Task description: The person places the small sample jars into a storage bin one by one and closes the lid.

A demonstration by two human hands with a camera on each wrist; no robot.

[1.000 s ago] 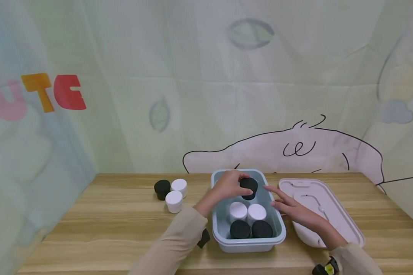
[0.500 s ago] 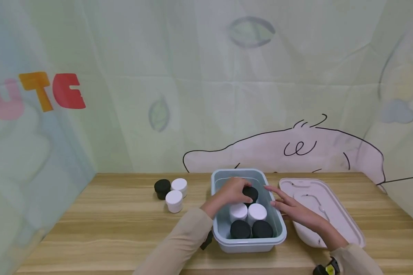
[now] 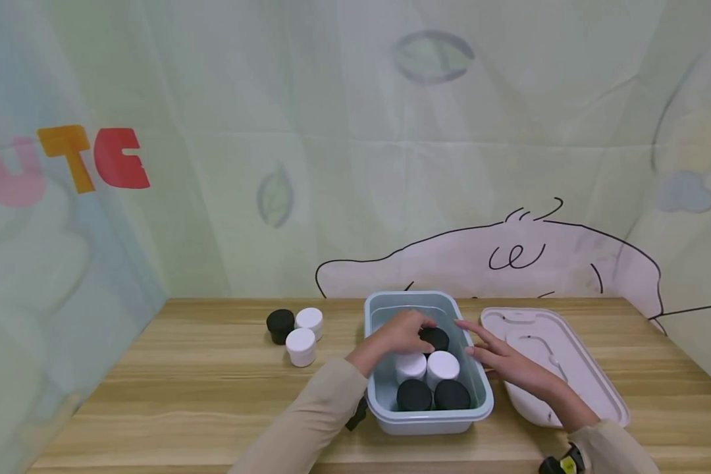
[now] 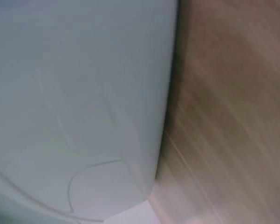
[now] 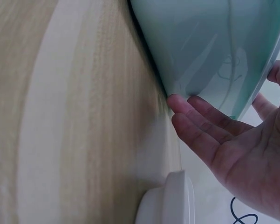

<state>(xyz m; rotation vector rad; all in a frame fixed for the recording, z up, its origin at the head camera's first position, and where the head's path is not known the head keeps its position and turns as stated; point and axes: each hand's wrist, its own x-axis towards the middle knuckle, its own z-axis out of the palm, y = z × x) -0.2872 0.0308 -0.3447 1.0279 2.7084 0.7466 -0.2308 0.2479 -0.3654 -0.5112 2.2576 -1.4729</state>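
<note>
Read the pale blue tub (image 3: 421, 426) as a clock with twelve at its far wall. Your left hand (image 3: 398, 332), entering from ten, has thumb and fingers pinched on the held black jar (image 3: 439, 339), which sits inside the tub just short of one o'clock. Your right hand (image 3: 509, 362) is at three, its fingers straight and spread apart, touching the rim and outer wall. The likeliest trouble is crowding: the two white jars (image 3: 442, 368), toward eight and four, stand just below that black jar, so bringing it down off line could catch their lids or knock one over. You can't see its base from here, and the left wrist view shows only tub wall and table (image 3: 201, 395), so letting go early could leave it tilted. Your left forearm crosses the rim at nine; leaning there could tip or slide the tub, and your right fingers, lightly placed, may not stop it. The near black jars (image 3: 452, 395) at seven and five look safely out of reach. Outside, at nine to ten, the loose trio (image 3: 301, 347) stands close together, so a careless sleeve could scatter it; the pale pink lid (image 3: 563, 365) lies at three, near your right wrist.
</note>
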